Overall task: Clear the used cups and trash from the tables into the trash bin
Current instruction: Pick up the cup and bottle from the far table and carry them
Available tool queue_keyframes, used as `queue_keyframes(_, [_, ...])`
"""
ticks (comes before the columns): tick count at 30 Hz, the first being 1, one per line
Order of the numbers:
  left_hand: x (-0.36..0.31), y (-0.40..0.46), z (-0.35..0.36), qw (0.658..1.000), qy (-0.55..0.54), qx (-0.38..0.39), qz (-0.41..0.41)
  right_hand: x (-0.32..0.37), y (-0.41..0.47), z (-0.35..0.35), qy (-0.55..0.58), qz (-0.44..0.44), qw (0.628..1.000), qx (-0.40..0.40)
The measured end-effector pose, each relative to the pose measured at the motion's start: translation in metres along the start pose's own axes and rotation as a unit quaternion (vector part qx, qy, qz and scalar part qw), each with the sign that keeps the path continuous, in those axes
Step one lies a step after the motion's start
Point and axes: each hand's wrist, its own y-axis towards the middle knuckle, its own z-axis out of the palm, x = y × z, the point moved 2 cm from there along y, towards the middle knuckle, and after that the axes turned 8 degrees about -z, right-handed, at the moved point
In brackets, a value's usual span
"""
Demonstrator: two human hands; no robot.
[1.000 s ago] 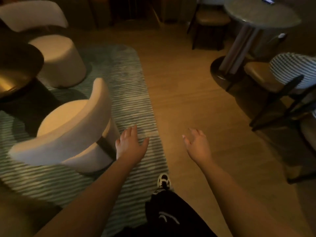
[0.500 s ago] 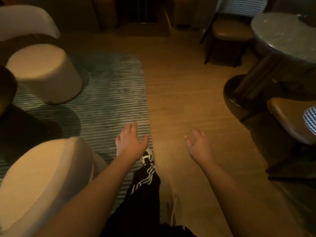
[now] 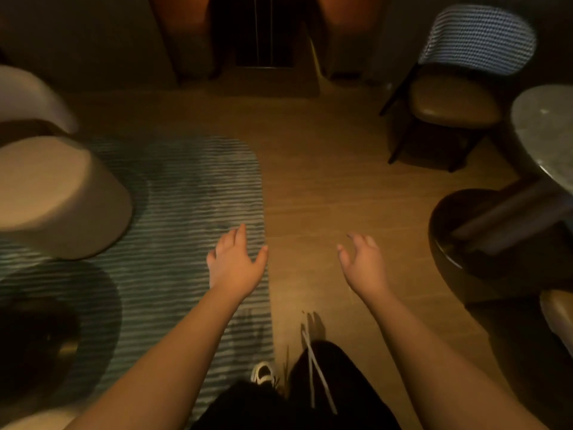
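My left hand (image 3: 234,263) hangs in front of me over the edge of a striped rug, fingers relaxed and empty. My right hand (image 3: 362,265) hovers beside it over the wooden floor, fingers loosely spread, holding nothing. No cup, trash or trash bin shows in this view. A round marble table (image 3: 545,135) is cut off at the right edge; its visible part is bare.
A cream round armchair (image 3: 52,193) stands at the left on the striped grey rug (image 3: 186,197). A chair with a checked back (image 3: 459,97) stands at the far right, next to the table's dark round base (image 3: 483,237). Wooden floor (image 3: 325,187) runs ahead to a dark wall.
I have walked forward: the near cream chair has left the view, the marble table and checked chair have slid right and closer. Both hands stay empty in the same pose.
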Motion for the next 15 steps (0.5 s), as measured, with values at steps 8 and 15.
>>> queue_keyframes(8, [-0.121, 0.252, 0.01, 0.999, -0.016, -0.026, -0.019, -0.022, 0.292, -0.008, -0.007, -0.04, 0.999, -0.007])
queue_keyframes(15, [-0.244, 0.487, -0.017, 0.995, -0.02, -0.051, -0.084, -0.022, 0.581, -0.053, -0.038, -0.104, 0.994, 0.01])
